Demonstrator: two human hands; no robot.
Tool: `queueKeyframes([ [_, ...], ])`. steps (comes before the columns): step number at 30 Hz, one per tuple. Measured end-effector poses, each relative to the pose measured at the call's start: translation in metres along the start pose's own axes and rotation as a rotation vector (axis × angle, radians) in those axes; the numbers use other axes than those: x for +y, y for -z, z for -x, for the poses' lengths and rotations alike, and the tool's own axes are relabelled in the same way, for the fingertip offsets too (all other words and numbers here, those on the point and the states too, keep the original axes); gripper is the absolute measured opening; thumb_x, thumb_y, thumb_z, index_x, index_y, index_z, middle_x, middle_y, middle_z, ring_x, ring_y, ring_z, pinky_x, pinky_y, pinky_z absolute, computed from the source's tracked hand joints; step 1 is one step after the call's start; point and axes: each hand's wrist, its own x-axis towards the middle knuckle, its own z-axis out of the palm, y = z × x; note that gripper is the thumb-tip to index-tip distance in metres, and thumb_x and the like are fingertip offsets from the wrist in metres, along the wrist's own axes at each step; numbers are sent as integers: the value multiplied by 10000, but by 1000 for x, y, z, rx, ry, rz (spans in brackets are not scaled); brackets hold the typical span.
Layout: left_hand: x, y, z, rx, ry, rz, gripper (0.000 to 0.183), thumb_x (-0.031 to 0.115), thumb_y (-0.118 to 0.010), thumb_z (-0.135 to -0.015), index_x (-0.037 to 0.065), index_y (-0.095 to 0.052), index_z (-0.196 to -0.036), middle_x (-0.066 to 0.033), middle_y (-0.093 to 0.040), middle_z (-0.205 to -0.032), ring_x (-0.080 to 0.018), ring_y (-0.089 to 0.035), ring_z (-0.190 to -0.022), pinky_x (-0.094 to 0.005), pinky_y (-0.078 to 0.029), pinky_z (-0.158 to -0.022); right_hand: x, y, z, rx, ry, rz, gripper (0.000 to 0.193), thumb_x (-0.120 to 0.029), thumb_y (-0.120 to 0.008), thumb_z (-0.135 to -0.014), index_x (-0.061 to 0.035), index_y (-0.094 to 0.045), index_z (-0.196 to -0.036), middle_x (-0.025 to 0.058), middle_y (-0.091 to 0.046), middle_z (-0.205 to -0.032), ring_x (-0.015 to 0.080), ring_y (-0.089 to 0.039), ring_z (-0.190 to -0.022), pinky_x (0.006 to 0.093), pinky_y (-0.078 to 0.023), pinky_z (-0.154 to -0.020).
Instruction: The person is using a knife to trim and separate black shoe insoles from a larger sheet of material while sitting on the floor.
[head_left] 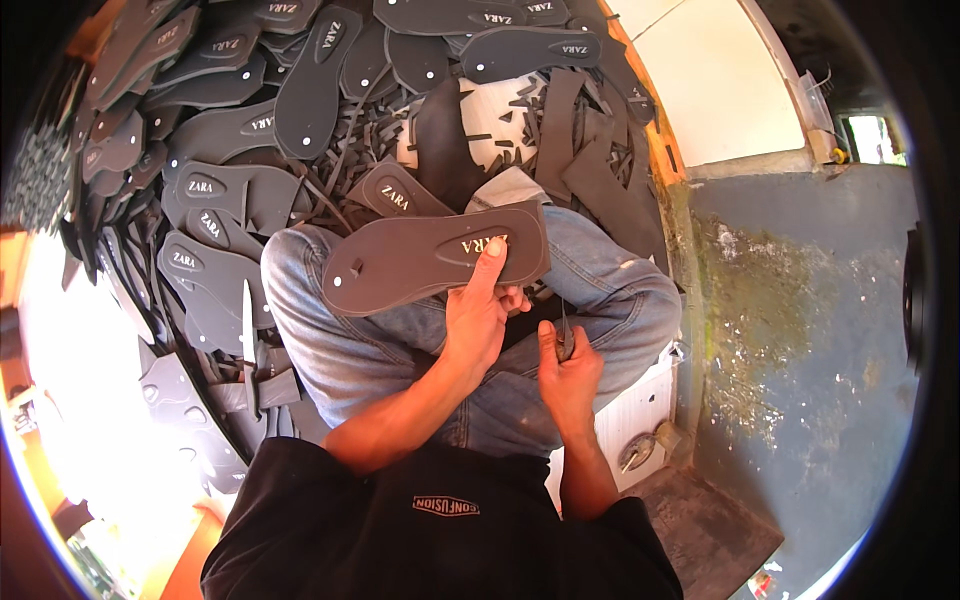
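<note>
My left hand (478, 315) grips a dark grey foam sandal sole (400, 262) above my crossed legs, thumb on top near the printed heel end and fingers underneath. The sole lies nearly level, its wide toe end to the left, with a small white dot and a dark bit of foam on it. Just right of and below the sole, my right hand (570, 370) is closed round the dark handle of a knife (565, 342). Its narrow blade points up toward the sole's right end; whether they touch I cannot tell.
Many similar soles (235, 190) lie heaped ahead and to the left. Foam offcuts (375, 140) and wide strips (605, 170) cover the ground ahead. A second knife (249, 330) with a pale blade lies beside my left knee. A stained blue-grey wall (810, 300) stands at the right.
</note>
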Motion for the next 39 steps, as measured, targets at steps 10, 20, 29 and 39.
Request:
queueKeyframes([
  [10,3,-2,-14,4,21,-14,295,385,-600,-896,95,-582,-946,29,-467,-654,-93,-449,-572,-279,-427,-582,6,-2,-1,-22,-11,171,414,-285,-627,-870,3,-455,-627,187,-478,-494,396,-471,-459,441,-357,-463],
  [20,4,13,-13,-78,-22,8,226,296,-623,-890,85,-580,-959,-5,-547,-730,-116,-483,-597,-313,-435,-594,2,-10,1,-107,-71,175,331,-245,-592,-861,-29,-473,-641,207,-517,-518,439,-536,-538,497,-399,-512],
  [29,4,26,-12,-119,-15,12,208,251,-635,-880,64,-580,-951,-24,-563,-718,-131,-500,-584,-325,-442,-587,-4,-22,-5,-131,-66,183,277,-210,-582,-850,-28,-485,-665,222,-539,-551,453,-548,-580,515,-413,-549],
  [39,-8,45,5,-101,-5,-88,235,232,-615,-884,30,-581,-998,-53,-563,-692,-139,-514,-573,-307,-451,-543,-7,-31,-41,-93,154,207,206,-192,-601,-806,13,-584,-800,265,-590,-659,470,-572,-676,529,-445,-649],
])
